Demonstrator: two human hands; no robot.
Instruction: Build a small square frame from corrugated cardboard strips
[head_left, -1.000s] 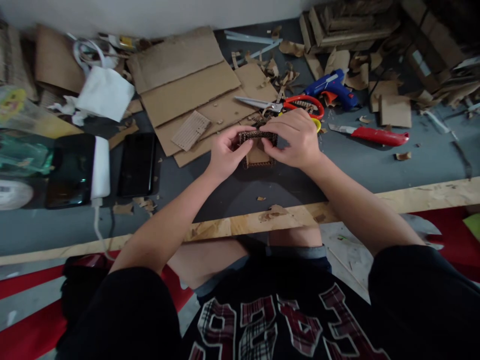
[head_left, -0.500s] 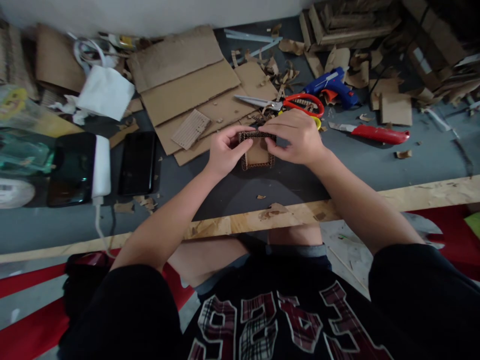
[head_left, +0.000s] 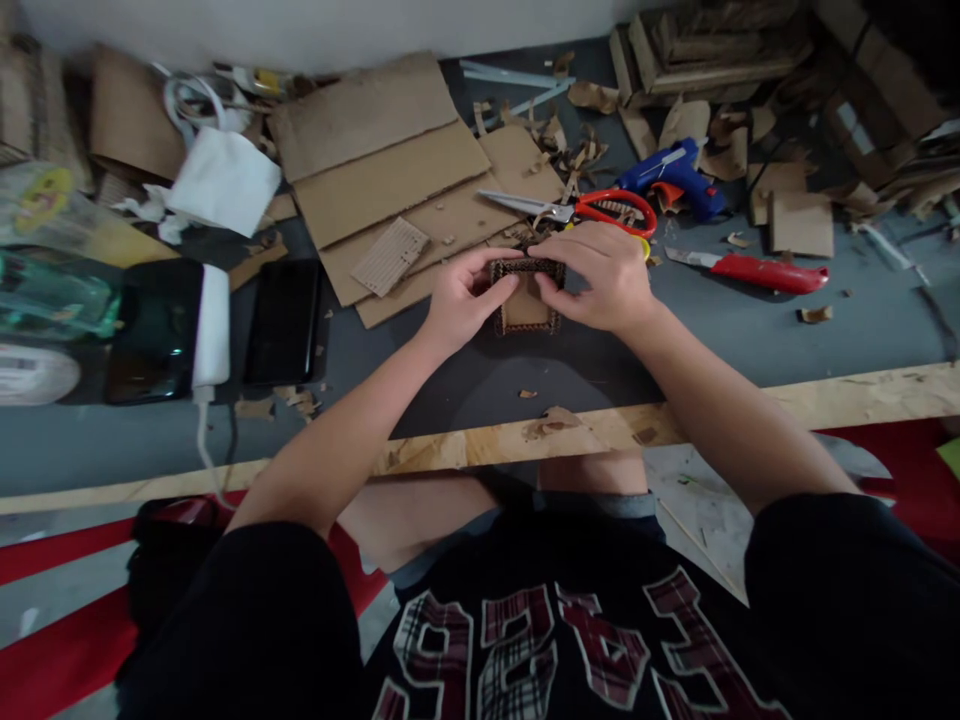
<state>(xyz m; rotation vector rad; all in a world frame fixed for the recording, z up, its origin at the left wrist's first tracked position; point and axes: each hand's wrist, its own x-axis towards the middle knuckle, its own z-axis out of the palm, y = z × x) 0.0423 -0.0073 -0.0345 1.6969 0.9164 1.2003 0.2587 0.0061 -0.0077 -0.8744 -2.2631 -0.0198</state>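
Observation:
A small open box of corrugated cardboard [head_left: 527,310] is between my two hands, near the front of the dark table. Its edges show the wavy fluting, and its flat inside faces me. My left hand [head_left: 469,295] grips the far left corner, thumb inside the rim and fingers behind. My right hand [head_left: 600,275] pinches the far right side in the same way, its thumb on the inner wall. Just beyond my right hand lie scissors with red handles [head_left: 615,208], partly covering something yellow. The fingertips behind the far wall are hidden.
Cardboard sheets [head_left: 390,150] lie behind my left hand, a ribbed cardboard piece [head_left: 390,257] on top. To the right are a blue glue gun [head_left: 675,175] and a red utility knife [head_left: 772,272]. A black phone [head_left: 282,320] and white power strip [head_left: 211,325] lie left. Scraps are scattered about.
The whole view has shifted slightly, so the table things appear a little further right. Both hands keep their hold on the small cardboard box, with barely any change in the fingers.

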